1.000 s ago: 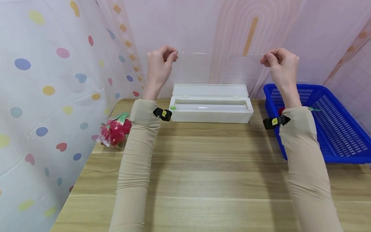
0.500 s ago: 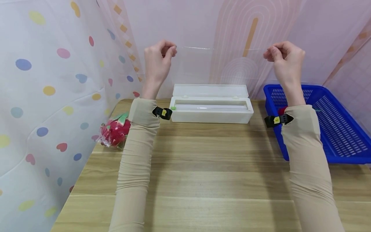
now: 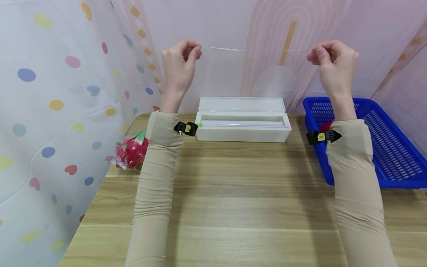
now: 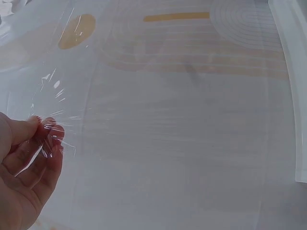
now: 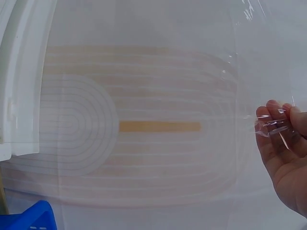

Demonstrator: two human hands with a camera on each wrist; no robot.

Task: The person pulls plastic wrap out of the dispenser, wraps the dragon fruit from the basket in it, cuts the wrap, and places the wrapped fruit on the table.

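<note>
A clear sheet of cling film (image 3: pixel 253 78) is stretched upward from the open white dispenser box (image 3: pixel 242 124) at the back of the table. My left hand (image 3: pixel 180 65) pinches the film's upper left corner, and in the left wrist view the film (image 4: pixel 144 120) crinkles at the pinching left hand (image 4: pixel 41 132). My right hand (image 3: pixel 330 61) pinches the upper right corner; in the right wrist view the film (image 5: pixel 158 96) wrinkles at that hand (image 5: pixel 278 129). Both hands are raised well above the box, with the film's top edge taut between them.
A blue plastic basket (image 3: pixel 383 148) stands at the right with something red (image 3: pixel 325 127) inside, mostly hidden by my forearm. A red toy dragon fruit (image 3: pixel 131 150) wrapped in film lies at the table's left edge. Patterned curtains close the left and back.
Both hands have risen, drawing more film up out of the box. They keep the same pinch on the corners.
</note>
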